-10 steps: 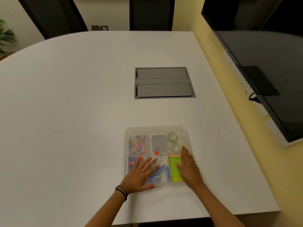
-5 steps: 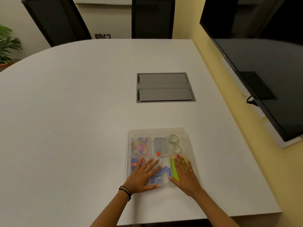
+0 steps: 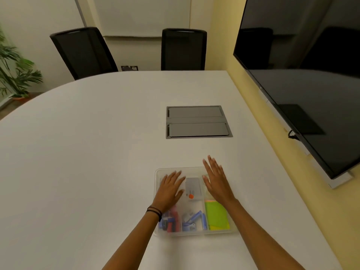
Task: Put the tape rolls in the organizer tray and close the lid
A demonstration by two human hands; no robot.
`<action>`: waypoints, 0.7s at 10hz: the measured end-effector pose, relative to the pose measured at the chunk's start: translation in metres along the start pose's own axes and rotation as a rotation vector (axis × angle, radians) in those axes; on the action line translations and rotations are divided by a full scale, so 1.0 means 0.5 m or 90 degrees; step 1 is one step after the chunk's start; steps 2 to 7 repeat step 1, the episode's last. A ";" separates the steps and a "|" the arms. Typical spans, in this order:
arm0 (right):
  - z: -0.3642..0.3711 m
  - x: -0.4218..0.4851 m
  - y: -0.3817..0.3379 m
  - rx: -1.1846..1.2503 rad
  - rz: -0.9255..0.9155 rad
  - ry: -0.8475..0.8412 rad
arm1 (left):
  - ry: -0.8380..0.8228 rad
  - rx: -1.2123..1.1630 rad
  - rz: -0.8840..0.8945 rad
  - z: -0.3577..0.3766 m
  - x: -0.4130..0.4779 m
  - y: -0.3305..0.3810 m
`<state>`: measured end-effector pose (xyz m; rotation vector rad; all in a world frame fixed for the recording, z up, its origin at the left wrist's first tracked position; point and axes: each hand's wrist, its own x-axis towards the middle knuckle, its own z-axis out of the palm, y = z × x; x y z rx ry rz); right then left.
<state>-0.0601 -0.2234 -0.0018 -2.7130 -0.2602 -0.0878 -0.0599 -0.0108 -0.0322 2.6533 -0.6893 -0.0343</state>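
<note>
Resting flat, two open, empty hands, left hand [image 3: 169, 190] and right hand [image 3: 216, 182], atop one lidded organizer tray [image 3: 195, 232].

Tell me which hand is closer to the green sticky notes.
Right. The right hand hovers just beyond the green sticky notes; the left hand lies across the tray's left side.

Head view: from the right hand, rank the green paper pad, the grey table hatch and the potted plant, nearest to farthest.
1. Green paper pad: inside the organizer tray, in its near right compartment, just below the right hand.
2. Grey table hatch: set into the tabletop, beyond the hand's fingers.
3. Potted plant: on the floor, far left, past the table edge.
</note>
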 end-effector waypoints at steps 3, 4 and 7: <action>-0.065 0.078 -0.031 0.014 -0.018 0.065 | 0.055 0.022 -0.005 -0.071 0.059 0.002; -0.065 0.078 -0.031 0.014 -0.018 0.065 | 0.055 0.022 -0.005 -0.071 0.059 0.002; -0.065 0.078 -0.031 0.014 -0.018 0.065 | 0.055 0.022 -0.005 -0.071 0.059 0.002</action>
